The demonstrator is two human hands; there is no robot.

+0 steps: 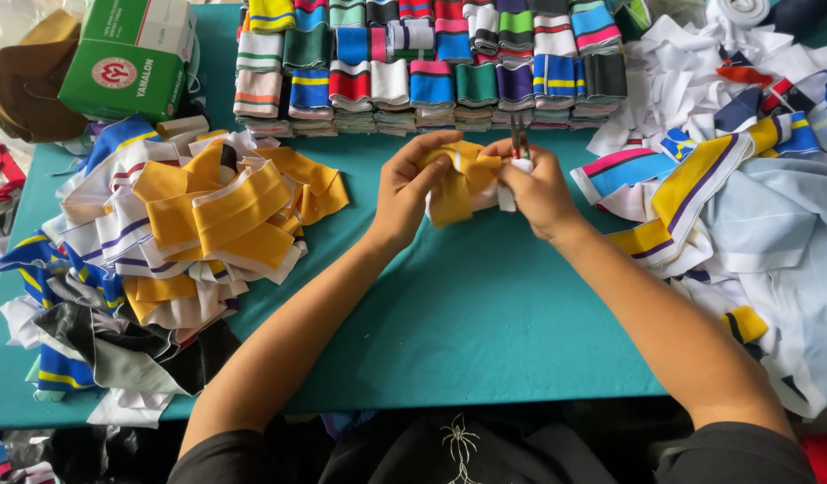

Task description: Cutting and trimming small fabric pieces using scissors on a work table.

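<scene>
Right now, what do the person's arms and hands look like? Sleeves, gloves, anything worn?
Both forearms are bare, with no gloves on the left hand or right hand. No watch or rings show. Short black sleeves cover the upper arms, part of a black top with a small pale embroidered motif.

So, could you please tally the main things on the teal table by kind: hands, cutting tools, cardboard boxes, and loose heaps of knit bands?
Hands: 2, the left hand and right hand, both on a yellow-and-white band
Small snips: 1, in the right hand
Green cardboard box: 1
Loose heaps: 2, the left heap and right heap
Total: 6
</scene>
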